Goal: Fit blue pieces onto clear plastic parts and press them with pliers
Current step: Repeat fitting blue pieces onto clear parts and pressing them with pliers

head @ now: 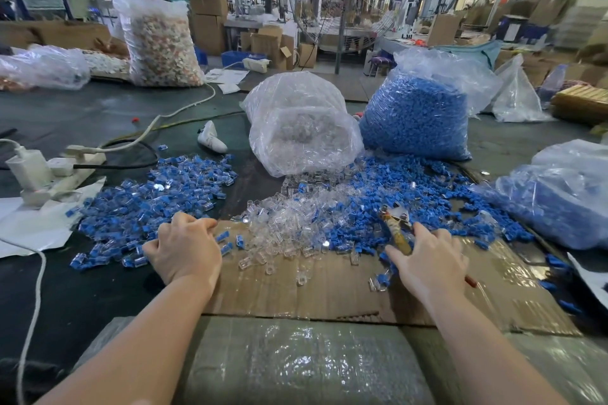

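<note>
A heap of loose clear plastic parts [286, 223] lies in the middle of the cardboard sheet [329, 286]. To its right spreads a heap of blue pieces [404, 194]. On the left sits a pile of fitted clear-and-blue parts [148, 197]. My left hand [184, 248] rests at the edge of that pile with fingers curled; what it holds is hidden. My right hand [427, 261] grips the yellow handles of the pliers [396, 227], whose metal jaws point away over the blue pieces.
A bag of clear parts [302, 125] and a bag of blue pieces [418, 115] stand behind the heaps. Another blue-filled bag [559, 197] lies at right. A power strip with cables [49, 174] sits at left. A person works behind a large bag [161, 39].
</note>
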Available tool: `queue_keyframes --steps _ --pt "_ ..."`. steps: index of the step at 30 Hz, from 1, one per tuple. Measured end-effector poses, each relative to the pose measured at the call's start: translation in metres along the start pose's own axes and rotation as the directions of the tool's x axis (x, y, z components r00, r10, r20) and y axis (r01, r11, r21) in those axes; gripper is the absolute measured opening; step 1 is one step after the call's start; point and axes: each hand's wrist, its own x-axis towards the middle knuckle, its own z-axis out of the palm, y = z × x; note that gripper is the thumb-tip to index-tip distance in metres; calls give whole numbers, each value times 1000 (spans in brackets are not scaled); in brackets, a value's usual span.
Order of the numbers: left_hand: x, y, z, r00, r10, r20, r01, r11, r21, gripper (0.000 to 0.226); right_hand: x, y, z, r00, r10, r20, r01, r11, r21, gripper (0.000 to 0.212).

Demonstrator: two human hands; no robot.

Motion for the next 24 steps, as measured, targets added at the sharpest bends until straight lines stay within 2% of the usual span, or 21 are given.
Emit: queue_keyframes --steps 4,7,10,14,18,24 --pt "-1 2 4 999 -29 33 29 1000 -6 27 0 2 4 1000 5 8 -5 1000 -24 62" --pt "-7 12 4 1000 -11 20 13 996 -85 27 1 2 5 1000 17 7 -16 999 -39 64" --pt "-20 28 6 996 94 -6 -93 965 -243 24 1 1 6 999 25 21 -24 998 -52 64" --pt "-49 58 12 957 288 -21 -260 830 -493 18 1 0 5 997 44 56 -41 998 -57 65" --pt "-72 76 23 885 465 8 -401 772 -494 20 2 0 3 994 52 101 -46 997 -61 66" --pt "-77 77 28 855 518 0 -455 752 -476 20 4 3 1 990 48 131 -37 996 -85 61"
